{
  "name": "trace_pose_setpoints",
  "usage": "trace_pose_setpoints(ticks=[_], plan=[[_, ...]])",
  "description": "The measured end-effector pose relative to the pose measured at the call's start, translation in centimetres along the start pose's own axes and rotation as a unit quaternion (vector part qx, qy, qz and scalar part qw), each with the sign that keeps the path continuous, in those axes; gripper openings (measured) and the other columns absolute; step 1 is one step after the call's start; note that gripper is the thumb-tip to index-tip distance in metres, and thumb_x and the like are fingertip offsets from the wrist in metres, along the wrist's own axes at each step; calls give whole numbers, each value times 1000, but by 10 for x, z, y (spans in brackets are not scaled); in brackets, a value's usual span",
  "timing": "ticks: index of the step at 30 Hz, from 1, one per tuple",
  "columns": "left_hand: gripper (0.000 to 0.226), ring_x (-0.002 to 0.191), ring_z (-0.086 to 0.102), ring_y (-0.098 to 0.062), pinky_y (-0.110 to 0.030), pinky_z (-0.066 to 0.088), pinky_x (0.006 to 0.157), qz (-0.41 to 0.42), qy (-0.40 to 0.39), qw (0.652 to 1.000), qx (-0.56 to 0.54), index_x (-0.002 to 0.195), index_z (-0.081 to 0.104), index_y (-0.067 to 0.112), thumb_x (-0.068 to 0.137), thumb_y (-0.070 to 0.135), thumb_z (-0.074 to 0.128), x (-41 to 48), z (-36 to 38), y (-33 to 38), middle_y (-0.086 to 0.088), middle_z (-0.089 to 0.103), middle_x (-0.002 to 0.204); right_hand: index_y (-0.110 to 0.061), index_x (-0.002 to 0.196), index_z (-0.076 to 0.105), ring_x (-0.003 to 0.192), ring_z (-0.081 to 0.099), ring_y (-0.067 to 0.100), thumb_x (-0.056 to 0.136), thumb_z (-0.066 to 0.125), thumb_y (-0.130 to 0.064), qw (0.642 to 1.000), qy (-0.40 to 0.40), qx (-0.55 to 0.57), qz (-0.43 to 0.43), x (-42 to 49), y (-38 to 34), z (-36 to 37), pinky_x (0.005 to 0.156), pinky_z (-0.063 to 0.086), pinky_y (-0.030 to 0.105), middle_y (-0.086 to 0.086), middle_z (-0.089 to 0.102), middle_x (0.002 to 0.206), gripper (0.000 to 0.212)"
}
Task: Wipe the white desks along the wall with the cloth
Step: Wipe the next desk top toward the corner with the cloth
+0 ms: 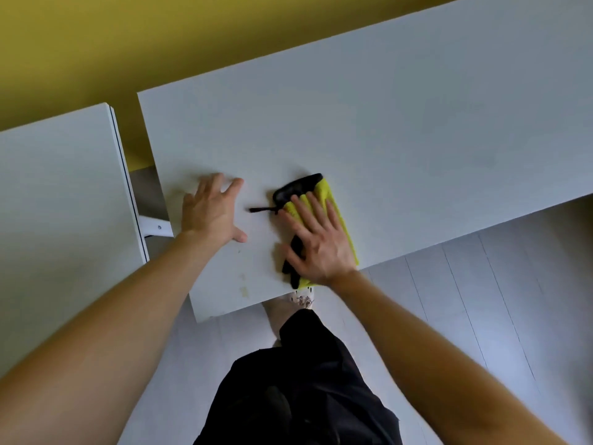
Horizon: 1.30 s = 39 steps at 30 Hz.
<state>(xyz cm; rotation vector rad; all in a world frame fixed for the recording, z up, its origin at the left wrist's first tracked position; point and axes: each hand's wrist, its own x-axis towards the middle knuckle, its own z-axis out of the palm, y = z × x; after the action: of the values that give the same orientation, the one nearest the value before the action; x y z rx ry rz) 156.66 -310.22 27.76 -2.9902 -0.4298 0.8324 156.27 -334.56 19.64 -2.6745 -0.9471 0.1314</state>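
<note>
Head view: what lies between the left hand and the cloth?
Only bare desk and a thin black strap off the cloth, seen in the head view.

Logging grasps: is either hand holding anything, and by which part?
Nothing is gripped. The right hand presses flat on the cloth; the left hand rests flat on the desk.

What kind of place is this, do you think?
Probably an office or study room: a long white desk and a second desk stand in a row against a yellow wall, on a pale plank floor.
</note>
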Motion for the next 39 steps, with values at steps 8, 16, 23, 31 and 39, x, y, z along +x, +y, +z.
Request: trace_pose_setpoints(ticks=[8, 16, 23, 31, 39], plan=[[169, 167, -15, -38, -68, 27, 126, 45, -68, 996, 28, 170, -16, 34, 52, 70, 99, -38, 37, -6, -9, -27, 177, -27, 169, 35, 168, 9, 37, 95, 54, -52, 928, 80, -30, 364, -8, 35, -18, 132, 10, 65, 9, 17, 181, 81], [171, 166, -17, -38, -71, 25, 126, 35, -70, 997, 24, 169, -18, 35, 50, 69, 101, -36, 34, -3, -9, -28, 177, -26, 171, 34, 169, 7, 37, 103, 51, -59, 999, -28, 3, -46, -32, -20, 9, 133, 11, 64, 8, 18, 181, 77], [173, 166, -14, -41, -70, 27, 126, 40, -72, 995, 49, 168, -21, 33, 50, 73, 99, -33, 35, -3, -12, -27, 176, -31, 168, 36, 168, 13, 33, 98, 61, -57, 964, 55, -44, 257, -44, 158, -53, 133, 12, 62, 3, 24, 180, 78], [107, 138, 45, -29, -53, 46, 108, 74, -1, 977, 198, 143, 48, 23, 56, 71, 88, -5, -16, 42, -5, 45, 139, -28, 169, 38, 168, 7, 37, 98, 59, -55, 997, -39, -17, -58, -33, 32, -8, 132, 8, 66, 7, 21, 180, 79], [158, 166, -10, -41, -67, 28, 125, 72, -31, 995, 62, 169, -4, 31, 55, 66, 100, 69, -55, 117, -14, -12, 177, -34, 170, 31, 169, 9, 28, 101, 47, -70, 974, 52, -43, 215, 11, 217, -67, 134, 12, 60, -1, 23, 180, 80]])
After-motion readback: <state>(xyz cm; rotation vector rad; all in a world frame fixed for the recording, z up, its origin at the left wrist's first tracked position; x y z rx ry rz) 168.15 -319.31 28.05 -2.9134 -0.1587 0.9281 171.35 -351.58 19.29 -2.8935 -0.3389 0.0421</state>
